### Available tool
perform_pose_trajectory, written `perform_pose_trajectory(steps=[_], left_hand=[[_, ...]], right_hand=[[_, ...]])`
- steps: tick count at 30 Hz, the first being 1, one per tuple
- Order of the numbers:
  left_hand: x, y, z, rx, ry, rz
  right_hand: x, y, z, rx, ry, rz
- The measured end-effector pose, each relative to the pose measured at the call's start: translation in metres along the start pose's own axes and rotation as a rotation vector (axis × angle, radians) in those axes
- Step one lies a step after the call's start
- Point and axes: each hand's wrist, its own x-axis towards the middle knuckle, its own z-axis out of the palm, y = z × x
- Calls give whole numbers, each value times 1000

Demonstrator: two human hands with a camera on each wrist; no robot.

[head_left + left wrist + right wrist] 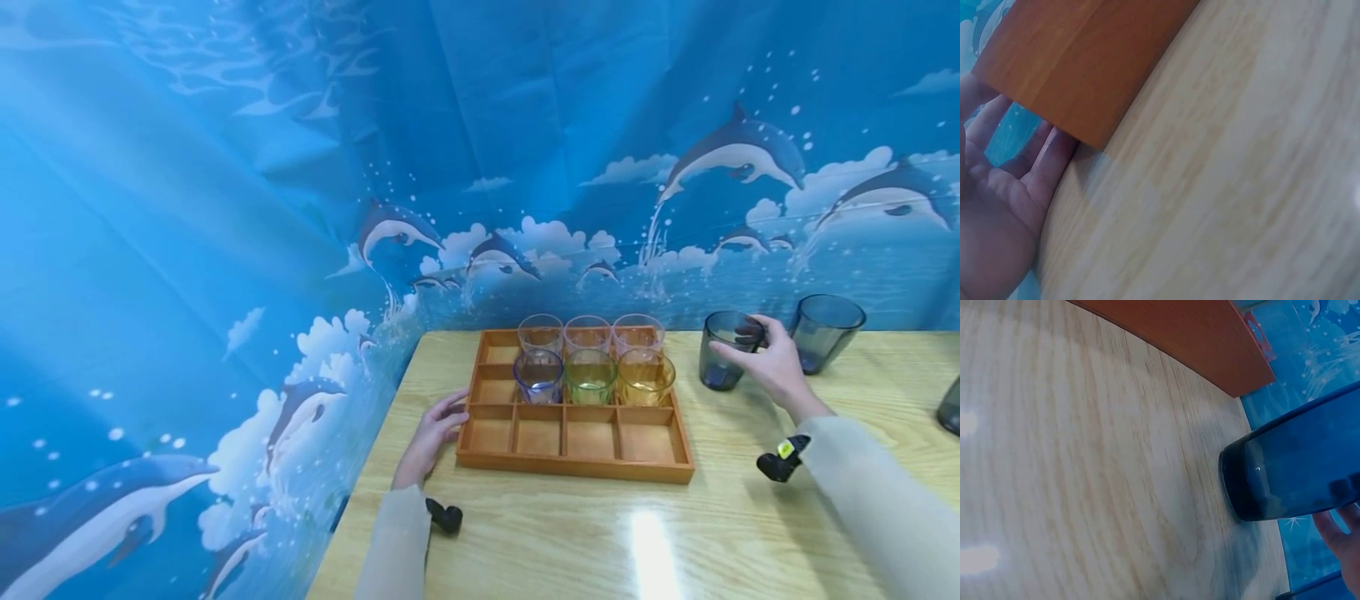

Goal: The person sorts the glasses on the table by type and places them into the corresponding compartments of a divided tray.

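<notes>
A wooden compartment tray (pixel 577 468) lies on the table, with several small clear and tinted glasses in its back and middle rows. My left hand (pixel 431 437) rests against the tray's left side; in the left wrist view its fingers (pixel 1054 156) extend along the tray's end wall (pixel 1079 69). To the right of the tray, my right hand (pixel 776 371) holds a dark blue-grey glass tumbler (pixel 718 358) near its rim, thumb in front. The right wrist view shows this tumbler (pixel 1297 462) upright with its base at the tabletop; whether it touches cannot be told.
Behind my right hand stands a second dark tumbler (pixel 825 329). Another dark glass (pixel 951 408) is cut off at the right edge. A blue dolphin-print backdrop (pixel 495 167) hangs along the back and left of the wooden table (pixel 555 542).
</notes>
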Motion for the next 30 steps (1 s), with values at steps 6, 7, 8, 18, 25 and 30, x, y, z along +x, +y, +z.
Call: perform_pose_trajectory(steps=[6, 7, 8, 18, 25, 30], left_hand=[[0, 0, 1, 7, -2, 6], [0, 0, 1, 8, -3, 6], [1, 0, 1, 6, -4, 5], [1, 0, 0, -2, 2, 12], [1, -1, 0, -3, 6, 15], [1, -3, -1, -1, 5, 12]], right_hand=[[-13, -9, 1, -1, 8, -11], [-15, -12, 1, -11, 8, -16], [-18, -15, 1, -15, 11, -16], [-42, -41, -3, 30, -40, -74], [-56, -47, -3, 5, -43, -81], [-65, -52, -2, 27, -32, -86]])
